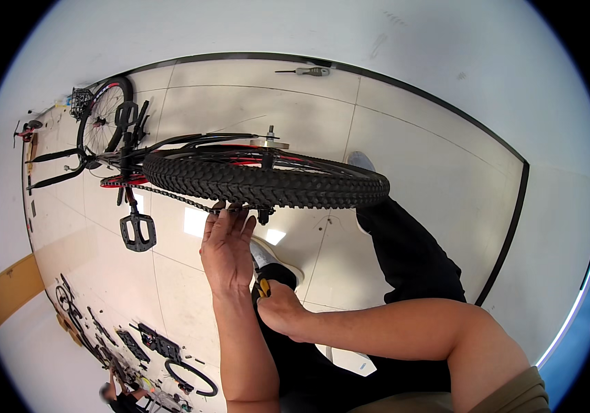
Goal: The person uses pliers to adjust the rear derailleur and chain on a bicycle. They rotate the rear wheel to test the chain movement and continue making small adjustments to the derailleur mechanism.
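Observation:
A black bicycle's knobbly tyre (260,182) stretches across the middle, with its chain (178,197) running along the near side to a red chainring (119,181). My left hand (228,251) reaches up under the tyre, its bent fingers closed on the chain beside the wheel's hub end; the fingertips are partly hidden. Closer to me, my right hand (281,306) grips a tool with a yellow and black handle (262,287). The tool's working end is hard to make out against my dark trouser leg. A black pedal (137,232) sticks out left of my left hand.
A grey-handled screwdriver (312,71) lies on the tiled floor by the far wall. The bicycle's other wheel (105,117) is at the far left. At lower left are a loose tyre (191,378), several bike parts and another person (126,399). My shoes flank the wheel's near end.

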`<state>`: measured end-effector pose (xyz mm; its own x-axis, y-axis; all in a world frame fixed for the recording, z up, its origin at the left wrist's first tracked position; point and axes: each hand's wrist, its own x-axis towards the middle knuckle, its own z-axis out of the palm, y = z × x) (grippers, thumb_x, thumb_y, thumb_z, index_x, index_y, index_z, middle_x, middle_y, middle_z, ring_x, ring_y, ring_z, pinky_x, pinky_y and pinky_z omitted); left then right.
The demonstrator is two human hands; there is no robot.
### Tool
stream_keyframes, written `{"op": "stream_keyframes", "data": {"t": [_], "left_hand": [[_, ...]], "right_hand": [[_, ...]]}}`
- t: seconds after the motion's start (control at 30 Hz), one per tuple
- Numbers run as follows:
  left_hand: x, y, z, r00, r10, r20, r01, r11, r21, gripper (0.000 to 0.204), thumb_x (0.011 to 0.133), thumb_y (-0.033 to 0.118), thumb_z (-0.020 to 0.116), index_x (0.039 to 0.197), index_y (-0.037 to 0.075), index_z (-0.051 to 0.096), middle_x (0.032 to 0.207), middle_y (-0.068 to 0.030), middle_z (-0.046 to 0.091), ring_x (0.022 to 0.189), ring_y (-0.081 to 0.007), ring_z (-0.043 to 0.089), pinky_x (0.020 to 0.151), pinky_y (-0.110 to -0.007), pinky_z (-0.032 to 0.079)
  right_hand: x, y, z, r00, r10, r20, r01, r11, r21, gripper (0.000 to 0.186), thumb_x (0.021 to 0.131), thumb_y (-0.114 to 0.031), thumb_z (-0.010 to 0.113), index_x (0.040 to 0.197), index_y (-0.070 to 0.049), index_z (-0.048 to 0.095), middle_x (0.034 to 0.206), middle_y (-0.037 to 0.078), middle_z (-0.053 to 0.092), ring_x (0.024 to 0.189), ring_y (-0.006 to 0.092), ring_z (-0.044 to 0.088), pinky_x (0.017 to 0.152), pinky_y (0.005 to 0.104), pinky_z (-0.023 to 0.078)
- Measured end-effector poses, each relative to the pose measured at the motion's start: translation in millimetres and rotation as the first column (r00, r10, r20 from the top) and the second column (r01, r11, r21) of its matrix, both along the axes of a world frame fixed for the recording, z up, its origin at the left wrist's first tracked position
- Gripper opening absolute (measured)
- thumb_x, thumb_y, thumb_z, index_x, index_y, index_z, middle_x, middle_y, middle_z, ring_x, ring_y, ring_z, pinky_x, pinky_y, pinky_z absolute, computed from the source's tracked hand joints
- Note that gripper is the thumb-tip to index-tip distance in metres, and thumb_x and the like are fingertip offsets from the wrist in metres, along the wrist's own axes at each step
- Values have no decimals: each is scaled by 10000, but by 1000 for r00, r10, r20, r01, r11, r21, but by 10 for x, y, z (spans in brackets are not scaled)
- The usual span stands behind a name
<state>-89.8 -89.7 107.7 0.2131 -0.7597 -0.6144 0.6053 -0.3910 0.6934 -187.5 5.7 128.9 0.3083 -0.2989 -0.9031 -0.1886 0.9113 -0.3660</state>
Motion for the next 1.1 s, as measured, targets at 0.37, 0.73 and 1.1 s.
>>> {"op": "stream_keyframes", "data": {"t": [0.37,0.73,1.1], "left_hand": [[1,-9,-31,1000,22,-2,-22,999,44,224,1067,230,597,1219,74,651,1231,-96,662,1213,-275,577,1107,-480,433],[-50,-37,20,999,8,44,-13,991,134,228,1055,256,611,1198,89,670,1214,-65,671,1267,-274,536,1140,-481,330],[-20,-23,-9,997,62,-55,-52,985,163,309,1054,265,611,1283,60,635,1312,-126,656,1397,-306,462,1221,-520,250]], "right_hand": [[3,-6,-10,1000,-11,16,11,1000,-5,276,911,-115,478,1107,47,586,1093,276,659,1098,441,636,926,505,476],[26,12,-37,999,-33,-2,33,999,-7,287,908,-112,485,1122,48,592,1105,284,662,1102,456,632,935,517,474],[-1,-67,58,1000,7,-9,-7,1000,27,238,954,-137,534,1102,45,577,1059,226,649,1004,365,608,883,475,459]]}}
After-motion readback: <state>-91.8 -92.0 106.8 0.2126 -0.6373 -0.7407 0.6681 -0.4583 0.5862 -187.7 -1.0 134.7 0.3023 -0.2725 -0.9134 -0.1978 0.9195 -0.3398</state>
